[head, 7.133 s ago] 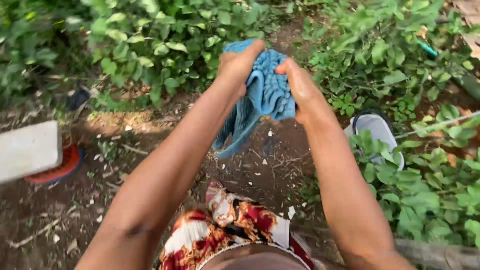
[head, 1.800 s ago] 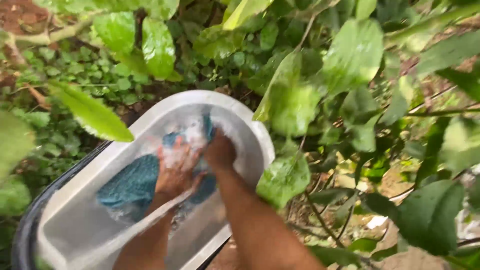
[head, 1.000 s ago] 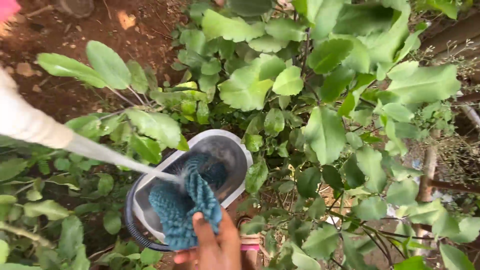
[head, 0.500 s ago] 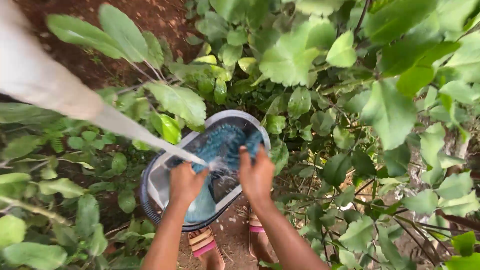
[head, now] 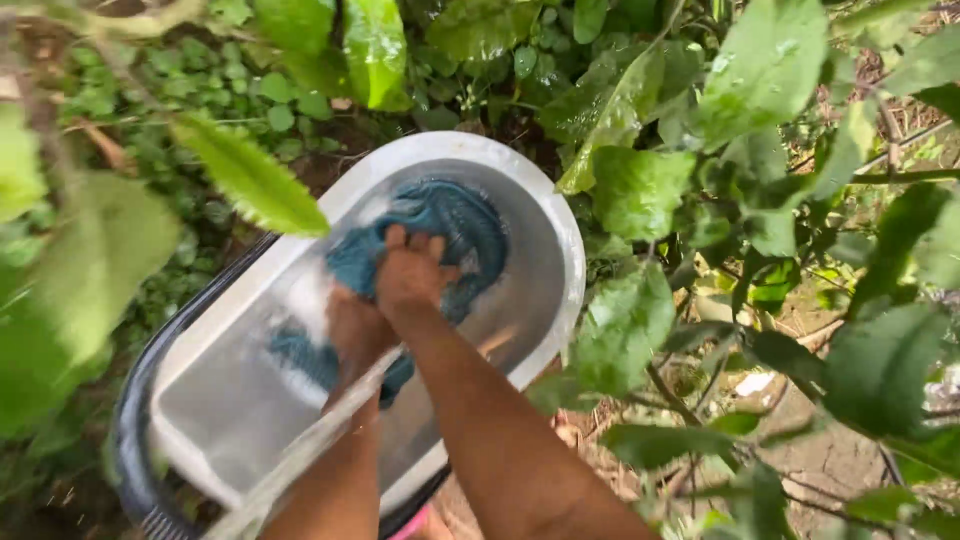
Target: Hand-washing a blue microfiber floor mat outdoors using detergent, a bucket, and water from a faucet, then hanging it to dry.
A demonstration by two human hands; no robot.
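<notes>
While leaves [head: 640,190] crowd in, left hand [head: 355,325] blurred underwater, cloth [head: 450,225] half-hidden

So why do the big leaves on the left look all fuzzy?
In the head view, the leaves at the left edge are soft and smeared, so out of focus; the blue cloth and right hand look sharper, and the left hand is blurred under water in the basin.

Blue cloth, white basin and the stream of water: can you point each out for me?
blue cloth [head: 470,225]: head view, on the ribbed bunch above the knuckles.
white basin [head: 560,240]: head view, on its bare right rim.
stream of water [head: 320,445]: head view, midway along the pale jet.
</notes>
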